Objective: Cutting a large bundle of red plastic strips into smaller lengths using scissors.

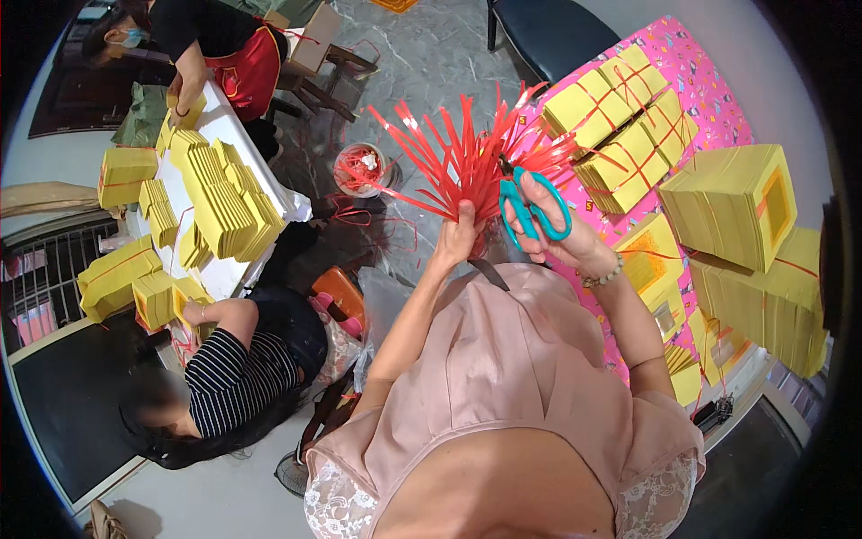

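Note:
My left hand [460, 237] is closed around the lower part of a bundle of red plastic straps [453, 175], whose loose ends fan out upward and to both sides. Teal-handled scissors [509, 205] sit in my right hand [579, 244], with fingers through the handle loops. Their dark blades point up among the straps on the bundle's right side; whether the blades are apart is hard to make out. A beaded bracelet [605, 273] circles my right wrist.
On the right, a pink patterned table [718, 90] bears strapped yellow paper stacks [732, 202]. A bucket [361, 171] of red scraps stands on the floor. Two people work at a white table [229, 112] with yellow stacks, left. A black chair [566, 40] stands beyond.

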Tool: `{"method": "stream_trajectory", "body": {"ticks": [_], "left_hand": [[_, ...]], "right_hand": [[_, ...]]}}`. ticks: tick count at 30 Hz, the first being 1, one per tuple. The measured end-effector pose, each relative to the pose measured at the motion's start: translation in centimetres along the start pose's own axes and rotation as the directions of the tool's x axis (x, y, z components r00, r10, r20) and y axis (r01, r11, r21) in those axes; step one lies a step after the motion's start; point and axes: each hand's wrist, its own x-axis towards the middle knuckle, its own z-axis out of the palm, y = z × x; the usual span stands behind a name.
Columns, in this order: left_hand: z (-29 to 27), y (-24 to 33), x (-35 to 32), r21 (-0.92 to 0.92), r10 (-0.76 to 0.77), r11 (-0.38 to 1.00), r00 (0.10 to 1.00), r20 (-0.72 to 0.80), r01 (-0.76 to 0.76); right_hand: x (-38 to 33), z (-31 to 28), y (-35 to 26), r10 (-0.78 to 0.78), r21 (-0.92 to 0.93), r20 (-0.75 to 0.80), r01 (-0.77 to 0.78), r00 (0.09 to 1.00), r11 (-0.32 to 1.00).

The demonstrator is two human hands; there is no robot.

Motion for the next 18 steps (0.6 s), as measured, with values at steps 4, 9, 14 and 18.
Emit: {"method": "stream_trajectory", "body": {"ticks": [4, 9, 14, 18], "left_hand": [[-1.8, -3.4, -0.1, 0.028, -0.197, 0.98, 0.98, 0.035, 0.196], [-1.7, -2.0, 0.2, -0.128, -0.031, 0.99, 0.985, 0.169, 0.053], [-1.7, 1.2, -0.3, -0.168, -0.132, 0.969, 0.954, 0.27, 0.182], [-1.5, 0.8, -0.1, -0.136, -0.044, 0.987, 0.962, 0.27, 0.083]], "right_hand": [[0.0, 0.0, 0.1, 0.003, -0.02, 0.027, -0.003, 1.0, 1.0], [0.0, 0.3, 0.3, -0.04, 0.075, 0.093, 0.033, 0.995, 0.997], [-0.3, 0.9, 0.0, -0.071, 0.095, 0.042, 0.067, 0.997, 0.993], [-0.4, 1.0, -0.2, -0.066, 0.113, 0.068, 0.058, 0.996, 0.992]]}}
